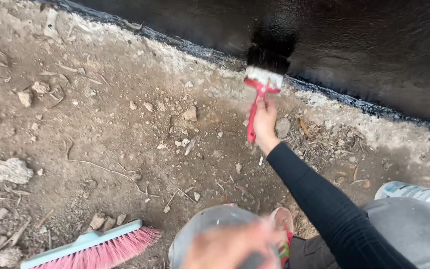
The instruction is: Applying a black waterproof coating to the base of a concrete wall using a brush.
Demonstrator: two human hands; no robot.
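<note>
Head view: right hand (265, 122) closes its grip on red-handled brush (261, 87) (bristles above).

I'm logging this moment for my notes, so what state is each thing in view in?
right hand: gripping the red handle, arm stretched forward
paintbrush: bristles black, pressed against the wall
wall: coated black and glossy
left hand: blurred, holding a container
container: blurred, contents not visible
broom head: lying on the dirt, pink bristles
bucket: only partly visible at the right edge
</note>
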